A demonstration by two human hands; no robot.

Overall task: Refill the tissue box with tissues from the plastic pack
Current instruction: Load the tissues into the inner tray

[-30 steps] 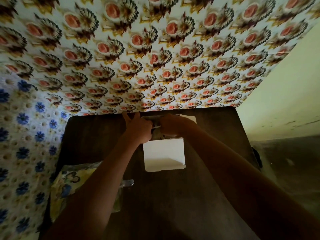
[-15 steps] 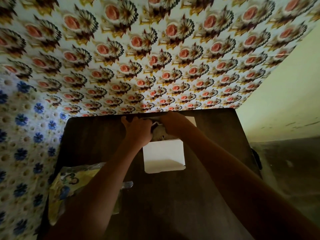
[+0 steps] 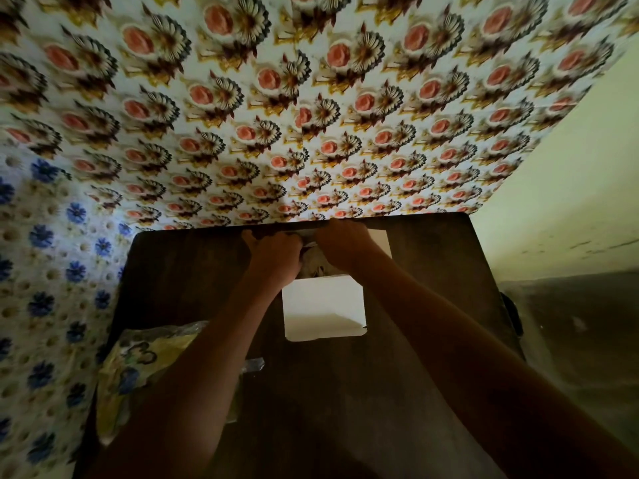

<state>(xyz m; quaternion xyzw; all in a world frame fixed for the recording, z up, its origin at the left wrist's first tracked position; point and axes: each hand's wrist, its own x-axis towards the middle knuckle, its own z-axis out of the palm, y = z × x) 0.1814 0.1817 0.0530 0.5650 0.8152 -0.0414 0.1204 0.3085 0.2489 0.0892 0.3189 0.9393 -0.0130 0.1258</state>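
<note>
At the desk's (image 3: 193, 271) far edge, the left hand (image 3: 276, 254) and right hand (image 3: 345, 245) are closing around the tissue box (image 3: 323, 305), flaps open. Thin card is likely buckling easily; gripping its corners seems safest. The plastic pack (image 3: 138, 371) is lying near-left.

A dark wooden table (image 3: 432, 257) fills the lower middle of the view, its far edge set against a wall papered with rows of pink roses and striped fans (image 3: 311, 98). To the left hangs a pale sheet printed with blue flowers (image 3: 41, 271). On the right stands a plain cream wall (image 3: 570, 188), scuffed low down, above a dim floor (image 3: 581, 326).
</note>
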